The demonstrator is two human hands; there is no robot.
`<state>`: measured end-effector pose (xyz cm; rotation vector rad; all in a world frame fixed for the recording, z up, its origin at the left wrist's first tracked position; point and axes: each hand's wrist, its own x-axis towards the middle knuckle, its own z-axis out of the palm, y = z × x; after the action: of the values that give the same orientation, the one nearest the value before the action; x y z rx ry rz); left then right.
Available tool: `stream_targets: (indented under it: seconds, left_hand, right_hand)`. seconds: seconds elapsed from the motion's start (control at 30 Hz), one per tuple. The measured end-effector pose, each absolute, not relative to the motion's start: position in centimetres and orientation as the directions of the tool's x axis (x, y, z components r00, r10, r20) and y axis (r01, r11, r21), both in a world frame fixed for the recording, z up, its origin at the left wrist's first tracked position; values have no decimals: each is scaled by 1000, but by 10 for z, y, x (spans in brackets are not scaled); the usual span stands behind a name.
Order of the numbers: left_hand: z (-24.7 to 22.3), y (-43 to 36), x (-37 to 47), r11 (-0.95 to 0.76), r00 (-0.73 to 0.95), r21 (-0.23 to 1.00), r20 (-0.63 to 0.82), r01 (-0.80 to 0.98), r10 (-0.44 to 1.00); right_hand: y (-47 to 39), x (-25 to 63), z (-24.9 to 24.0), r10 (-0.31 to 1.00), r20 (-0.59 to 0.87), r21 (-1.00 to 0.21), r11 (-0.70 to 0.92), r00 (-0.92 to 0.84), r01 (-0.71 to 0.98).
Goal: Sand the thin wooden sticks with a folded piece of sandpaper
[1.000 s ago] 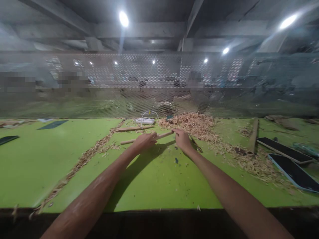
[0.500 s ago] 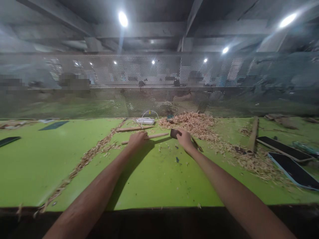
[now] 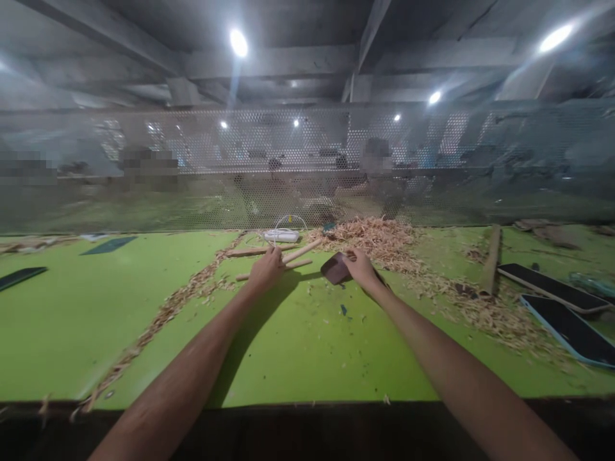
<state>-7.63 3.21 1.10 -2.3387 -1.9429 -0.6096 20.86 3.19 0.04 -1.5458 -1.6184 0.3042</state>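
My left hand (image 3: 266,266) is closed around a slim wooden stick (image 3: 302,251), whose free end points up and to the right. Below it, a second wooden stick (image 3: 302,263) lies on the green table (image 3: 307,346), partly hidden behind the hand. Between its thumb and fingers, my right hand (image 3: 359,266) pinches a dark brown, squarish sheet that looks like sandpaper (image 3: 335,269). The sheet is apart from the held stick, to the right of it and lower.
A heap of wood shavings (image 3: 375,237) lies behind my right hand. A white power strip (image 3: 281,236) with a cable stands at the back, before a perforated screen (image 3: 298,192). Two phones (image 3: 571,330) and a bamboo-like piece (image 3: 491,259) lie right; another phone (image 3: 22,277) lies left.
The stick in my left hand has tilted upward, showing the other stick beneath it. The sandpaper has turned and dropped slightly, so more of its flat face shows.
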Motion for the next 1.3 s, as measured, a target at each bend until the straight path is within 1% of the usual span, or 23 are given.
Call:
stream_targets:
  seconds: [0.1, 0.13, 0.2, 0.27, 0.33, 0.4, 0.47, 0.53, 0.63, 0.7, 0.8, 0.87, 0.93, 1.0, 1.1, 1.17, 1.23, 1.3]
  left_hand:
    - [17, 30, -76, -285, 235, 120, 322, 951, 917]
    - [20, 29, -74, -322, 278, 91, 320, 942, 906]
    - [24, 25, -69, -391, 358, 47, 313, 919, 879]
    - [28, 19, -62, -445, 418, 7, 328, 896, 847]
    - [30, 13, -53, -485, 469, -52, 367, 873, 804]
    - [29, 7, -45, -496, 491, -101, 407, 863, 771]
    - [26, 3, -39, -477, 481, -131, 447, 869, 754]
    - [22, 2, -33, -455, 470, -161, 495, 876, 731]
    - [16, 4, -28, -461, 478, -173, 519, 870, 708]
    - [15, 7, -28, -455, 463, -139, 468, 880, 753]
    - [19, 10, -31, -409, 407, -72, 343, 910, 846]
    - [23, 11, -35, -402, 399, -47, 277, 914, 874]
    - [27, 11, -38, -411, 406, -33, 237, 911, 883]
    - [30, 9, -39, -420, 410, -2, 211, 908, 887]
    - [33, 5, -38, -438, 423, 80, 160, 895, 892]
    - [35, 2, -37, -452, 438, 119, 125, 884, 890]
    - [38, -3, -35, -459, 446, 126, 118, 880, 887]
    - [40, -7, -31, -448, 432, 99, 148, 888, 889]
  right_hand:
    - [21, 203, 8, 865, 495, -614, 284, 79, 736]
    - [17, 199, 12, 845, 533, -559, 330, 25, 760]
    - [8, 189, 18, 815, 566, -399, 406, -128, 823]
    - [0, 177, 22, 823, 501, -232, 424, -266, 875]
    - [-4, 168, 24, 869, 396, -154, 380, -295, 912]
    - [-6, 162, 25, 919, 320, -150, 289, -230, 946]
    - [-5, 161, 25, 952, 280, -177, 178, -124, 968]
    - [-5, 163, 26, 970, 236, -229, 107, -52, 967]
    - [-7, 167, 28, 988, 145, -307, 90, -47, 947]
    - [-8, 166, 29, 990, 118, -290, 113, -81, 950]
    - [-10, 161, 30, 983, 158, -180, 127, -99, 975]
    - [-11, 157, 31, 972, 214, -111, 127, -101, 986]
    - [-13, 155, 31, 953, 270, -69, 159, -135, 985]
    - [-15, 156, 31, 933, 314, -56, 202, -175, 978]
    - [-19, 161, 33, 911, 361, -57, 234, -198, 971]
    - [-21, 164, 35, 879, 422, -51, 264, -219, 963]
    - [-23, 163, 38, 837, 493, -25, 286, -237, 958]
    - [-25, 159, 40, 830, 506, 0, 271, -234, 963]
